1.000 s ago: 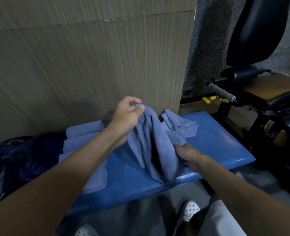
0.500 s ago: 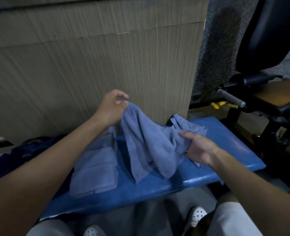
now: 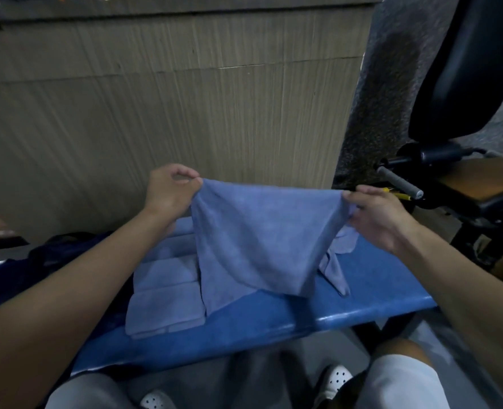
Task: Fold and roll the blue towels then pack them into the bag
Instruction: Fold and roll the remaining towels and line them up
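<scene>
Left grip (image 3: 167, 190): thumb and curled fingers pinch one upper corner of a blue towel (image 3: 259, 231). Right grip (image 3: 377, 214): thumb and forefinger pinch the opposite upper corner, the other fingers loosely curled beneath. The towel is stretched between the two grips with its top edge close to level, raised above the counter (image 3: 303, 320). The cloth sags from both grips and narrows downward. Its lowest part reaches the counter top on the left grip's side. Below the left grip, just beside the hanging cloth, folded blue towels (image 3: 164, 299) lie flat on the counter in a row running away from the person. The count is hard to fix, since the far ones are partly covered by the left wrist. Below the right grip a crumpled blue towel (image 3: 337, 267) lies on the counter, half hidden behind the held one. Outward of the left grip, past the forearm, a dark blue bag (image 3: 52, 255) sits at the counter's end, deep in shadow. Whether it is open or closed cannot be told. Beyond both grips stands a tan, streaked wall panel (image 3: 185, 113). Outward of the right grip is a black exercise machine (image 3: 465, 69), and its grey handle (image 3: 399, 181) is near the knuckles but apart from them. Under the counter's near edge are white perforated shoes (image 3: 334, 379) and pale shorts (image 3: 400, 382).
</scene>
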